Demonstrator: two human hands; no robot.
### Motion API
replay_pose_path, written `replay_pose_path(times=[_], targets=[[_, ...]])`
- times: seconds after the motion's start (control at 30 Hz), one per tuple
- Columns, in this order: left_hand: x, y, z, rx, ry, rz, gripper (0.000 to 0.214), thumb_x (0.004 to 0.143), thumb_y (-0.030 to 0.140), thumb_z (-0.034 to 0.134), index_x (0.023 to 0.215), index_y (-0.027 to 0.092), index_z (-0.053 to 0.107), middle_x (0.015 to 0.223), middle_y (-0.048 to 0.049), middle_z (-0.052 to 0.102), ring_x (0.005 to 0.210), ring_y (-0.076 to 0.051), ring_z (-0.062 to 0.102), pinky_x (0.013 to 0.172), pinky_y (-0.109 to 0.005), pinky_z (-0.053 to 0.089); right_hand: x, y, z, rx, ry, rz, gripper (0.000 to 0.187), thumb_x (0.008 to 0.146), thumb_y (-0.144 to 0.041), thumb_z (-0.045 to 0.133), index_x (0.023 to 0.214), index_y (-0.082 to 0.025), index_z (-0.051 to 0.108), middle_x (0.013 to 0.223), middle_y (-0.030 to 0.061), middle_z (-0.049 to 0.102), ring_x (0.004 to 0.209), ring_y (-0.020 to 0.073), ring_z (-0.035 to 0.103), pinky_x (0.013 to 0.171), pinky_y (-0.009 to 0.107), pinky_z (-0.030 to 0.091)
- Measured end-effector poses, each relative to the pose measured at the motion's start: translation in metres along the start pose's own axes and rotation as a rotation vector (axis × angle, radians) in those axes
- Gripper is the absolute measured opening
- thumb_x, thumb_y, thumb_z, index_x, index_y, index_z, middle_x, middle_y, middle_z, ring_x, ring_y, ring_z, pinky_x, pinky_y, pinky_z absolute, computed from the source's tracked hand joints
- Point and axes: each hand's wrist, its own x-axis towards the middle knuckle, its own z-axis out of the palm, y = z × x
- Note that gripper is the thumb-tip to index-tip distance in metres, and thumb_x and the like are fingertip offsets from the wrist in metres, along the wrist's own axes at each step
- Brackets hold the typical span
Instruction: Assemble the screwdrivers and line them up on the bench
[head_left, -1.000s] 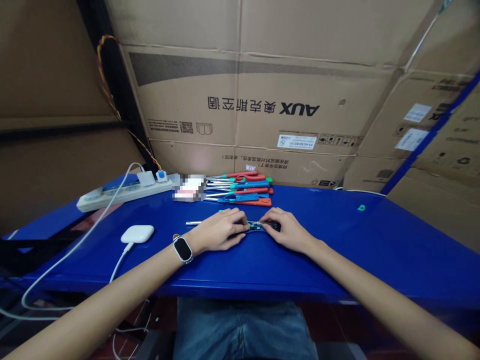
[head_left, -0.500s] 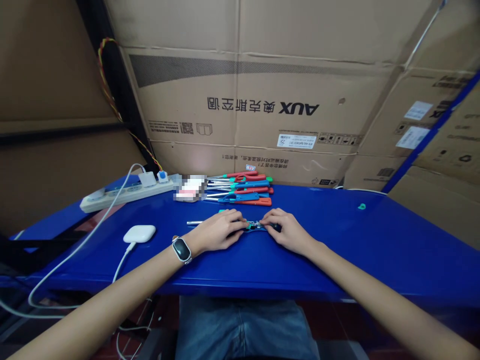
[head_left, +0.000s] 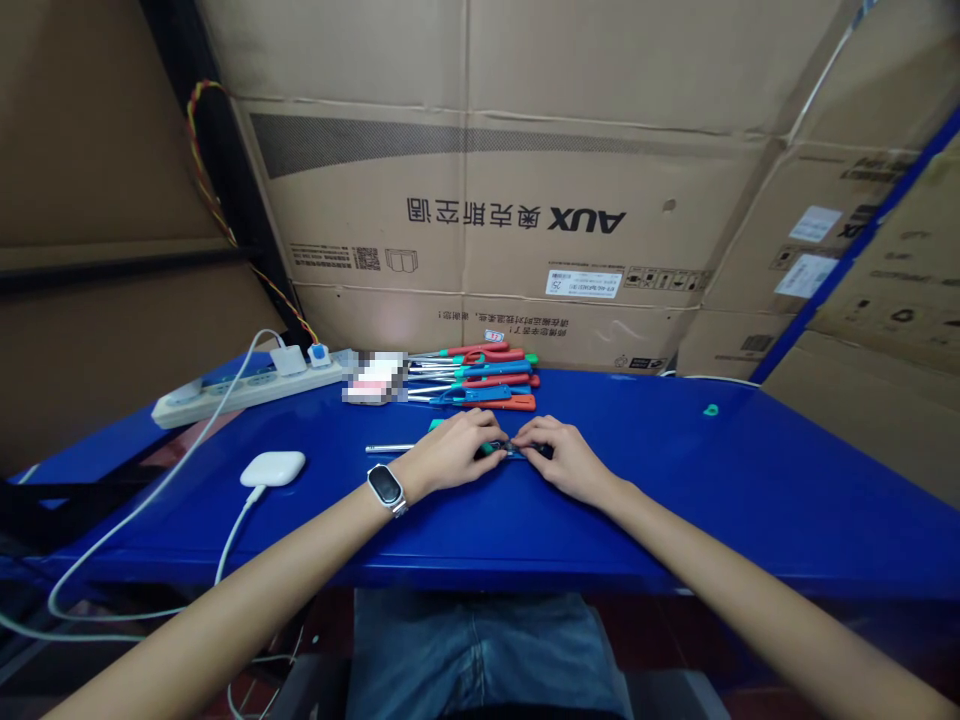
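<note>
A long-nosed gas lighter (head_left: 386,449) lies on the blue table with its metal tube pointing left. Its handle looks opened up, with a blue shell and small inner parts partly showing between my fingertips. My left hand (head_left: 465,447), with a watch (head_left: 386,485) on the wrist, is closed on the handle from the left, and its palm hides the tube's base. From the right, the fingers of my right hand (head_left: 559,452) pinch the other end, where a dark piece peeks out. A green piece (head_left: 435,426) shows just behind my left hand.
Several red, blue and orange lighters (head_left: 487,380) lie in a pile behind my hands, next to a blurred-out object (head_left: 375,378). To the left are a power strip (head_left: 247,390) and a white earbud case (head_left: 274,469) on a cable. A small green part (head_left: 710,410) lies at right.
My left hand has slid right and turned, so its fingertips now nearly meet those of my right hand. Less of the lighter's inner parts shows. The whole view has shifted slightly.
</note>
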Motion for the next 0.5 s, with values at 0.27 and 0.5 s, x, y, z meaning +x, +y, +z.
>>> replay_pose_path(times=[0.27,0.5], targets=[[-0.009,0.001,0.008,-0.037,-0.013,-0.039,0.031,0.098,0.037,0.051,0.12,0.019,0.062,0.109,-0.0077,0.061,0.104,-0.021,0.061,0.09,-0.033,0.05,-0.005,-0.008,-0.004,-0.18,-0.062,0.0,0.032,0.083,-0.007,0.052,0.1,-0.022,0.074,0.108,0.0064,0.07,0.101,0.023,0.06,0.09,0.042,0.044],[-0.023,-0.014,-0.014,-0.097,0.033,-0.103,0.035,0.092,0.03,0.056,0.124,0.018,0.06,0.122,-0.0096,0.062,0.113,-0.024,0.06,0.096,-0.036,0.051,-0.006,-0.018,-0.011,-0.379,-0.101,-0.097,0.034,0.083,-0.01,0.051,0.107,-0.021,0.072,0.108,0.0092,0.068,0.098,0.0241,0.057,0.084,0.042,0.037]])
